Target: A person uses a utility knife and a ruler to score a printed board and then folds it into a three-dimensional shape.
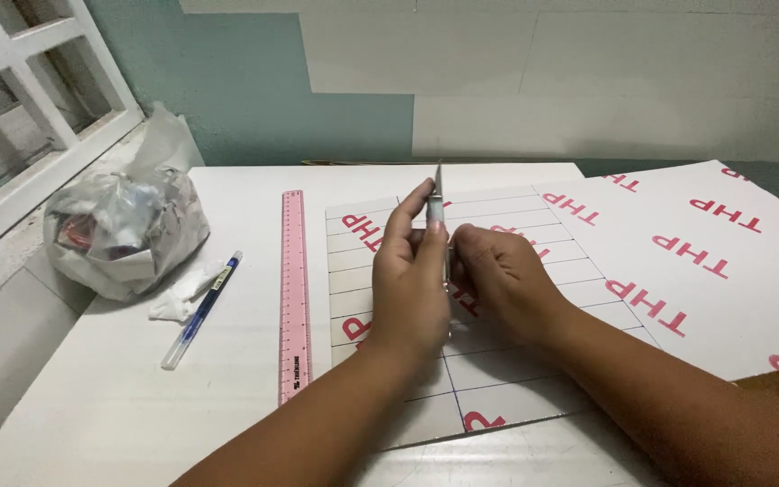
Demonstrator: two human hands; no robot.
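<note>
From the head camera we see our left hand and right hand meet over the ruled white board on the table. Left fingers pinch a thin blade upright; right fingers curl beside it, their grip hidden. A pink ruler and a blue pen lie left.

Table runs from the near edge to the wall at 12 o'clock. Ruled board lies at centre on the table. Both hands sit above it: left hand just at 9 o'clock of right hand, touching, a knife upright between them. Ruler lies lengthwise just at 9 o'clock of the board. Pen lies further out at 9, slanted. Bag sits at 10 o'clock, near the window. A second board lies at 2 o'clock, overlapping the ruled board's edge.
</note>
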